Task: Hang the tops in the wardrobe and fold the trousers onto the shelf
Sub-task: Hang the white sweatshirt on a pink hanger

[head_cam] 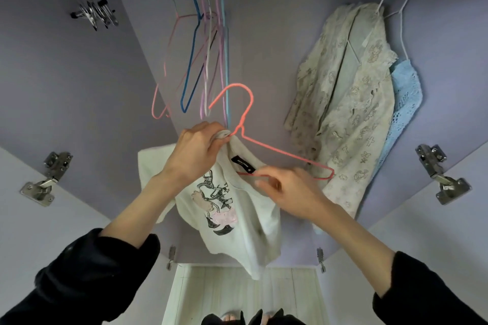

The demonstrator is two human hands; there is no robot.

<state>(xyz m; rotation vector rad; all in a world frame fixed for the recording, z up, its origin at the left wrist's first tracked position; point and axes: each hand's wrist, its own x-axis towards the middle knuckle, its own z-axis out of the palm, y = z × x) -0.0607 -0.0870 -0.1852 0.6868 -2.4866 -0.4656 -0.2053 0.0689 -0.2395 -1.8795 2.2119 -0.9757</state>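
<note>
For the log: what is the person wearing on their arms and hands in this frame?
Both arms wear dark, near-black soft sleeves pushed up to mid-forearm: left sleeve, right sleeve. The left hand and right hand are bare: no gloves, and no rings, watch or bracelets visible.

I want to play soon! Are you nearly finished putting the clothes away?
Not yet. Two tops already hang: a cream printed shirt and a blue lacy top. Now the left hand grips the collar of a white cartoon T-shirt while the right hand works a coral wire hanger into it. It isn't hung. No trousers are visible.
</note>
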